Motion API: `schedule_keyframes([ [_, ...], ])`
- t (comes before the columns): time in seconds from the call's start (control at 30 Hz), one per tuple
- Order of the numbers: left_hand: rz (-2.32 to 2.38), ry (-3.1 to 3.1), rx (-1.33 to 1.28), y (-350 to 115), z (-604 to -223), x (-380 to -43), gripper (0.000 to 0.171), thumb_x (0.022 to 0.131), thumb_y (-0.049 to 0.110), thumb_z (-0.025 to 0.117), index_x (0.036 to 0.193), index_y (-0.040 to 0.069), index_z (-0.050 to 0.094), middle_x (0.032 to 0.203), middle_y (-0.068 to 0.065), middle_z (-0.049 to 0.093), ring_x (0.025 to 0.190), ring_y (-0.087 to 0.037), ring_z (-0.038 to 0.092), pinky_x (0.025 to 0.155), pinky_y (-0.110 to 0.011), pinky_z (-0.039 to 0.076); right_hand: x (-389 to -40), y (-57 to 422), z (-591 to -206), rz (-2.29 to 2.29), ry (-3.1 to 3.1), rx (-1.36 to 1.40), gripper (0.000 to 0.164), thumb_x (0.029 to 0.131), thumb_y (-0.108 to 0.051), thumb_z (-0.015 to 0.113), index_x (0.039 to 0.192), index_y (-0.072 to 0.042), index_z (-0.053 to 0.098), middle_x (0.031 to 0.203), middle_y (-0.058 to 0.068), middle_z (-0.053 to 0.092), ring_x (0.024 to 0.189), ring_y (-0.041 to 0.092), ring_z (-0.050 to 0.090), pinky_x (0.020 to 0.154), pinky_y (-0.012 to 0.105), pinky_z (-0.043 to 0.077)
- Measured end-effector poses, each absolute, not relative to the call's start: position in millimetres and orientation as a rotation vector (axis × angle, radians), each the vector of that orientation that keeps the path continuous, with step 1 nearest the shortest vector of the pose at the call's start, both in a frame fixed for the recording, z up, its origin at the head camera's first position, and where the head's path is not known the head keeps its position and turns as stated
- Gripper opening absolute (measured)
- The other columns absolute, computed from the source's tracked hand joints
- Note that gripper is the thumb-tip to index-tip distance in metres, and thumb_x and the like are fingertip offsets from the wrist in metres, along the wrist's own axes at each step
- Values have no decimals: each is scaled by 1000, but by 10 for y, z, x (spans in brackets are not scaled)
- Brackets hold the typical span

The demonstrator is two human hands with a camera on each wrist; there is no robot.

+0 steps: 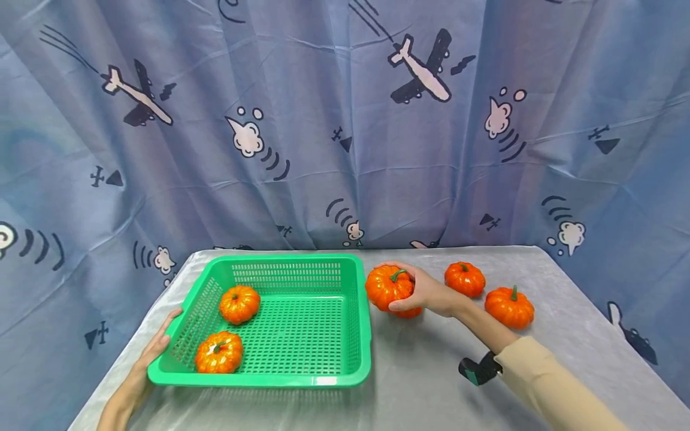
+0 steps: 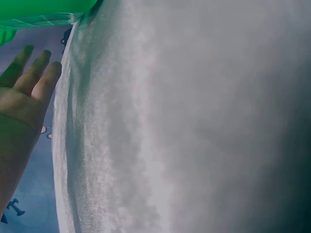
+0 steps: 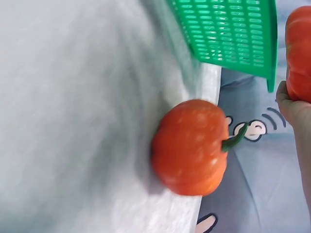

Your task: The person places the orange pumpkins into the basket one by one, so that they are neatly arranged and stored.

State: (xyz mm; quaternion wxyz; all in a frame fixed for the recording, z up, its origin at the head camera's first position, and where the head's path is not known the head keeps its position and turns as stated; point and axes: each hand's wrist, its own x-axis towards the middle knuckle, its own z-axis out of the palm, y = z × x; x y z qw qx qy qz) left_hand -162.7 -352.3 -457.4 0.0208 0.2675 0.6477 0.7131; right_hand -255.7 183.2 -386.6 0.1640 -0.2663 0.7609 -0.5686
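Note:
My right hand (image 1: pixel 429 293) grips a small orange pumpkin (image 1: pixel 386 287) with a green stem, just right of the green basket (image 1: pixel 365 335). In the right wrist view this held pumpkin (image 3: pixel 300 53) is lifted off the table, cut off by the frame edge. Another pumpkin (image 3: pixel 190 148) sits on the table; in the head view it is mostly hidden behind the held one. My left hand (image 1: pixel 147 353) touches the basket's left side, its fingers (image 2: pixel 46 80) straight in the left wrist view. Two pumpkins, one toward the back (image 1: pixel 239 304) and one in front (image 1: pixel 218 353), lie inside the basket's left half.
Two more pumpkins, one farther back (image 1: pixel 465 279) and one nearer (image 1: pixel 509 308), stand on the grey-covered table (image 1: pixel 420 383) to the right, near my right forearm. A blue curtain (image 1: pixel 323 120) with airplane prints hangs behind the table's back edge.

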Motion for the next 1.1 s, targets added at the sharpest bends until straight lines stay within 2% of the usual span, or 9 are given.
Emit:
schedule_keyframes([
  [0.13, 2164, 2127, 698, -3518, -4559, -1577, 48, 103, 18, 19, 146, 35, 28, 134, 20, 45, 114, -1, 51, 90, -18, 44, -2640, 1680, -3809, -1626, 2172, -794, 71, 79, -12, 78, 140, -10, 43, 129, 14, 51, 112, 30, 49, 88, 39, 49],
  [0.3, 2233, 1985, 844, -3521, -4588, -1625, 48, 102, 17, 20, 146, 34, 31, 132, 13, 51, 113, -6, 55, 90, -23, 47, -2725, 1478, -3746, -1624, 2160, -836, 71, 78, -10, 79, 140, -15, 44, 128, 12, 51, 111, 30, 51, 87, 39, 50],
  [0.43, 2252, 1926, 890, -3527, -4603, -1650, 48, 102, 17, 21, 146, 33, 31, 132, 11, 51, 114, -7, 54, 92, -23, 46, -2787, 1330, -3702, -1652, 2094, -854, 72, 78, -8, 78, 140, -15, 43, 129, 12, 51, 111, 29, 51, 87, 39, 51],
  [0.7, 2058, 2263, 495, -3534, -4540, -1535, 50, 103, 25, 20, 153, 31, 16, 136, 24, 34, 111, -1, 49, 86, -22, 45, -2890, 1047, -3676, -1701, 1997, -928, 68, 79, -7, 77, 138, -13, 44, 128, 13, 52, 110, 29, 51, 87, 38, 51],
  [0.93, 2036, 2291, 468, -3515, -4552, -1524, 52, 103, 26, 19, 154, 26, 11, 138, 28, 29, 116, 4, 42, 90, -18, 39, -2983, 857, -3713, -1708, 1976, -934, 66, 78, -3, 76, 136, -11, 46, 125, 13, 53, 108, 28, 52, 86, 37, 51],
  [1.1, 2019, 2302, 444, -3526, -4525, -1528, 52, 103, 28, 19, 154, 25, 10, 137, 27, 27, 117, 5, 40, 91, -17, 38, -3064, 735, -3565, -1685, 1974, -962, 67, 78, -4, 77, 137, -9, 45, 126, 14, 52, 108, 28, 53, 85, 39, 52],
])
